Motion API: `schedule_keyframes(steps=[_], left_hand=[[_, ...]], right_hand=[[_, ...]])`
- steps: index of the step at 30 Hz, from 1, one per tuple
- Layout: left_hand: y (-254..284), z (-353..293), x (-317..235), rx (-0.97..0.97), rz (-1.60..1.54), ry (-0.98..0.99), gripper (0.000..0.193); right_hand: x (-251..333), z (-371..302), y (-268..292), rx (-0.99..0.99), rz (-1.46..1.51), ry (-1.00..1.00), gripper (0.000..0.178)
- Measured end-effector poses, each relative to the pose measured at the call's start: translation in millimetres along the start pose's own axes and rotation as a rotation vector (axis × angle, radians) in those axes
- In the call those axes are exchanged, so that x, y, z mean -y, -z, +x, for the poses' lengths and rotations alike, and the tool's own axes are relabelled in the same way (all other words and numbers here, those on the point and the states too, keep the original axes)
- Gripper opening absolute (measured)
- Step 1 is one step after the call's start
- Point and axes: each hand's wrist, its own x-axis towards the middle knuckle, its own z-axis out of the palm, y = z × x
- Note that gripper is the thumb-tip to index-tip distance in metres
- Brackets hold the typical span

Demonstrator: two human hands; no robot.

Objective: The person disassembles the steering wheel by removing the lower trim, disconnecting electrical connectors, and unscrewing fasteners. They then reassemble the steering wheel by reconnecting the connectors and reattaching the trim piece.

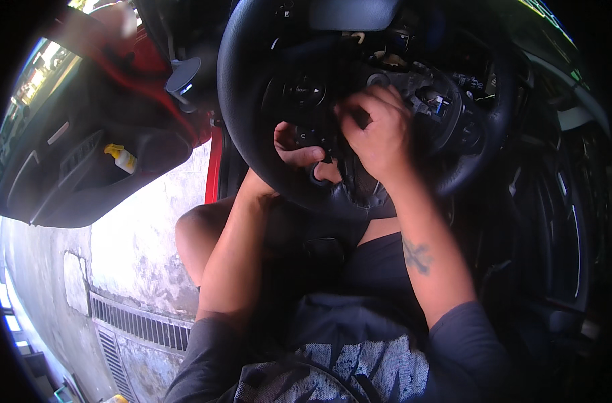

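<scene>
— Concrete ground [144, 258], pale and stained, lay outside at far left, a dark grating [141, 322] set into it. Listed alongside: one open car door [84, 191], black trim, a white bottle [126, 161] with a yellow top in its pocket.

— And the main article?

— Steering wheel [233, 101], one, black. It stood at upper middle, directly before you, both your hands within its outline. Rim thick and smooth: by its look stiff, perhaps slightly slick to bare skin. Weight not judged, since nothing showed it off its mount.

— Fingers, left first?

— Your left hand [298, 151] was bent about the lower switch block [304, 136], thumb to the front. How firmly it pressed could not be told, part of it being hidden.

— And the other?

— Your right hand [381, 131] lay over the wheel's centre, fingers crooked, thumb and forefinger drawn close together. Blur and shadow hid whether you had anything pinched there.

— Remaining entries, further right?

— Bared hub fittings [435, 101], assorted, dark. These looked thin, hard and likely to snap under force; poor handholds. Your soundest hold, as judged, was the thick rim, one palm to each side.
</scene>
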Motion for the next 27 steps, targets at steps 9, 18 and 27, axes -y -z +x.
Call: schedule_keyframes(steps=[9, 18, 27], left_hand=[[-4.4, -0.1, -1.4, 0.003, -0.007, -0.02, 0.063], [-6.4, -1.3, -4.1, 0.007, 0.048, -0.027, 0.067], [-1.7, 0.7, 1.6, 0.025, 0.048, -0.068, 0.068]], right_hand=[[-2.9, -1.4, 0.0, -0.003, -0.033, 0.049, 0.011], [-2.6, -2.7, -3.3, -0.002, -0.061, 0.073, 0.009], [-5.0, -1.4, -4.6, -0.006, -0.086, 0.049, 0.009]])
